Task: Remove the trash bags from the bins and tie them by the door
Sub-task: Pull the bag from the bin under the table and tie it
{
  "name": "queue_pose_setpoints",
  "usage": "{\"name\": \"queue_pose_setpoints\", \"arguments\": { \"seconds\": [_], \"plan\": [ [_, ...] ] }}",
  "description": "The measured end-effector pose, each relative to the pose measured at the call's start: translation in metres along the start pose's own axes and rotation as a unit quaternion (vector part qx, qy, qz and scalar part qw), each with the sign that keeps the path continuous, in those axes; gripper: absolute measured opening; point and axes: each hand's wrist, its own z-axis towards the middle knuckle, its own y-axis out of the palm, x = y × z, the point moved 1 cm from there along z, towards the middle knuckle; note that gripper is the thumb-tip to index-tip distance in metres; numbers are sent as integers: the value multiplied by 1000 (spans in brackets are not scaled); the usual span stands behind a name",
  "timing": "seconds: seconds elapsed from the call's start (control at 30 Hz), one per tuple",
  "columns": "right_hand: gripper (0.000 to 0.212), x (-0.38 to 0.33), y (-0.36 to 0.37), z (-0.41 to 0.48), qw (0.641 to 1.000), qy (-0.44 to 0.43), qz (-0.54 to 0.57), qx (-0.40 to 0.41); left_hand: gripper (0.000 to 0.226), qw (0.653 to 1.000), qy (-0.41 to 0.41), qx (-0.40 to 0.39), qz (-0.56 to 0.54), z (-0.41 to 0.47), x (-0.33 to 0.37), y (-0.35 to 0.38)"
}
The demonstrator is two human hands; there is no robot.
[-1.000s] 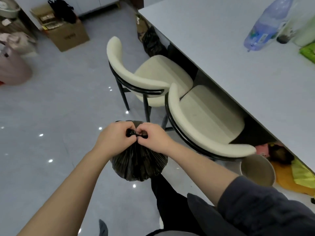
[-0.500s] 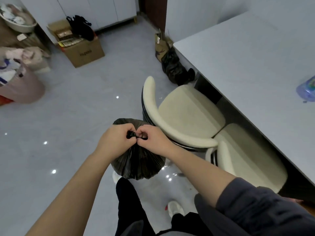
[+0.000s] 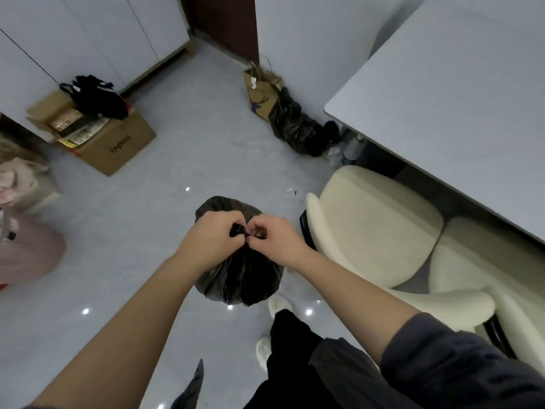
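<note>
We are tying off the trash bag [image 3: 239, 280], as we are reading it. Our left hand [image 3: 211, 238] and right hand [image 3: 275, 241] are both pinching its twisted neck [image 3: 238, 230], fingers curled and knuckles nearly touching. The bag is hanging from that pinch above the floor [image 3: 141, 231], just beside the near chair [image 3: 380, 225].

Next we are probably needing to draw the knot tight, then set the bag down by the door [image 3: 227, 22].

We are counting:
- one bag in hand
- one black bag [image 3: 295, 126] lying near the table [image 3: 457, 98] corner
- one paper bag [image 3: 261, 94] touching it
- two chairs
- one cardboard box [image 3: 118, 147]
</note>
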Motion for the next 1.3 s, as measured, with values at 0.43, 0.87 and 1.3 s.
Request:
{"name": "queue_pose_setpoints", "arguments": {
  "seconds": [0.43,0.87,1.3],
  "plan": [
    [10,9,-64,256,995,43,-6,85,15,997,50,-49,43,262,-69,-95],
    [14,77,-137,440,965,197,-17,170,16,967,134,-196,92,523,-92,-91],
    [29,282,-174,581,910,400,-8,106,17,933,117,-292,173,743,-174,43]
  ]
}}
